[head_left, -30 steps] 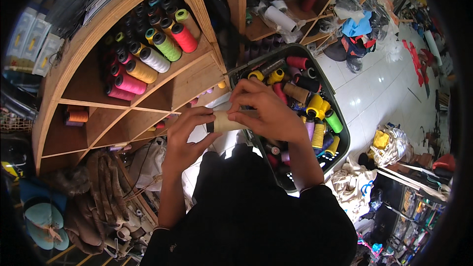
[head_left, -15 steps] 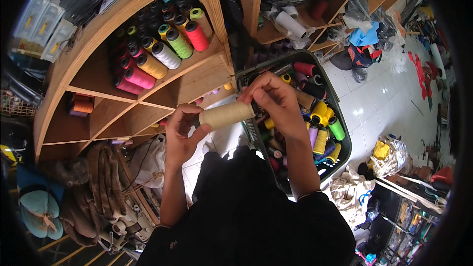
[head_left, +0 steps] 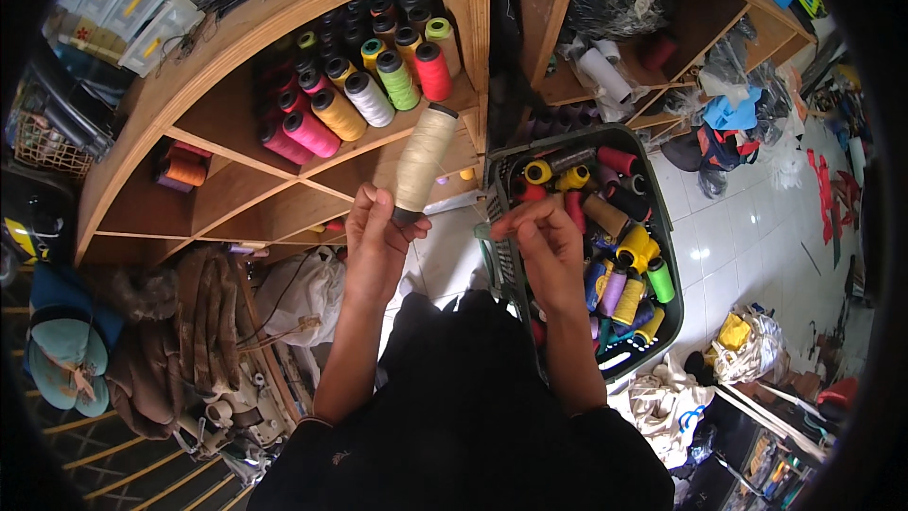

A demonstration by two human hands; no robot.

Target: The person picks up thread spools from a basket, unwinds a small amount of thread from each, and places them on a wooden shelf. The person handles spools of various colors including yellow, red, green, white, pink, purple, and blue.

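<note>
My left hand grips a cone-shaped spool of beige thread by its dark lower end. The spool stands nearly upright, its top leaning right, in front of the wooden shelf. To the right, my right hand is apart from the spool at the left rim of a dark green basket. Its fingers are pressed together toward the thumb; whether a thread end lies between them is too fine to make out. Many-coloured spools, among them a yellow spool and a bright green spool, fill the basket.
A curved wooden shelf holds rows of spools, with a red spool at the front right. Bags and cloth lie on the white tiled floor. Caps and a sewing machine are at lower left.
The spool has turned from lying level between both hands to nearly upright in my left hand. My right hand has let go of its end and moved down and slightly right. The view has shifted.
</note>
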